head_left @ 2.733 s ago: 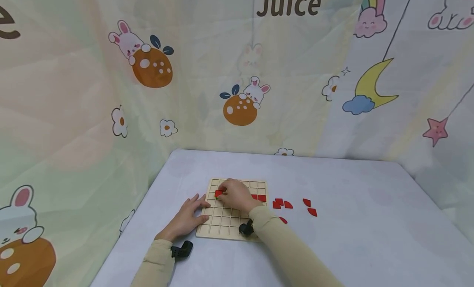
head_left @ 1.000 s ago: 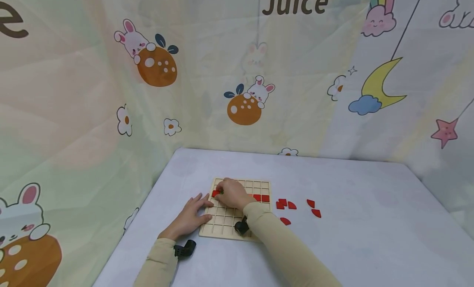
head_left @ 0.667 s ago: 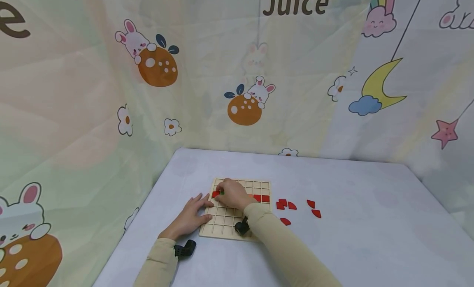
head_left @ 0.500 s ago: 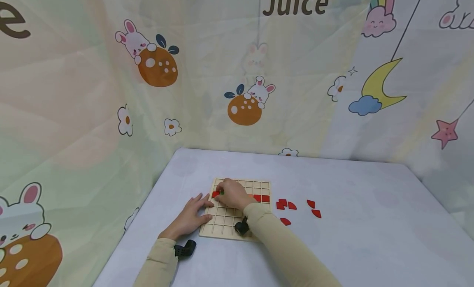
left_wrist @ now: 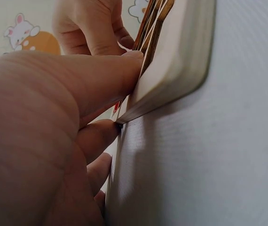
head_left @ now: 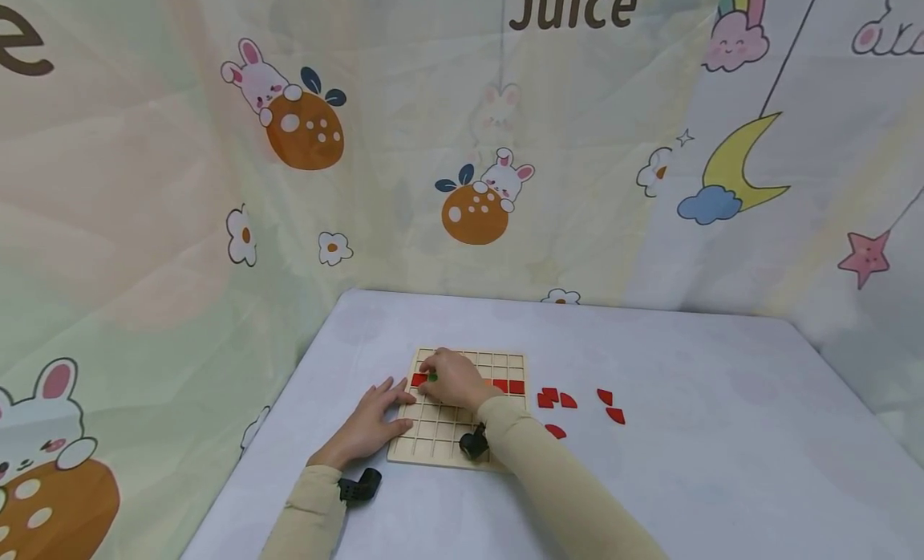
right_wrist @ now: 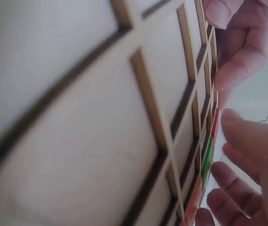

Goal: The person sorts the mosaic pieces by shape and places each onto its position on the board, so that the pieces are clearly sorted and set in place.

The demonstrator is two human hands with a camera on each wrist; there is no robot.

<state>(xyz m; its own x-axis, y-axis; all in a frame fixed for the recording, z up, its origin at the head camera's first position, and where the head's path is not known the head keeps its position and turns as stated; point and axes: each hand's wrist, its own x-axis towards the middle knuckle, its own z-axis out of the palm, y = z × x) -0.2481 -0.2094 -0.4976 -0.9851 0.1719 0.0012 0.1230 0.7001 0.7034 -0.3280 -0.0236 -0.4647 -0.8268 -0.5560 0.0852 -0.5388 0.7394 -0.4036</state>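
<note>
A: What is the left hand (head_left: pixel 370 425) doing?
B: Its fingers are spread wide at the left edge of the wooden grid board (head_left: pixel 422 451); the thumb rests on the board's border. That grip is wide.
A: And the right hand (head_left: pixel 456 380)?
B: Reaching over the board's upper left part, fingers bent around the green piece (right_wrist: pixel 208 157). Whether the grip pinches it, I can't tell.
A: Where exactly is the green piece?
B: In a row on the board, just beside a red piece (head_left: pixel 418 379) on its left. Farther right in that row come an orange piece (right_wrist: pixel 193 202), partly hidden, and 2 red squares (head_left: pixel 516 387).
A: Anything off the board?
B: Loose red pieces (head_left: pixel 568 401) lie on the white surface (head_left: pixel 722 448) to its right, 2 of them farther out.
</note>
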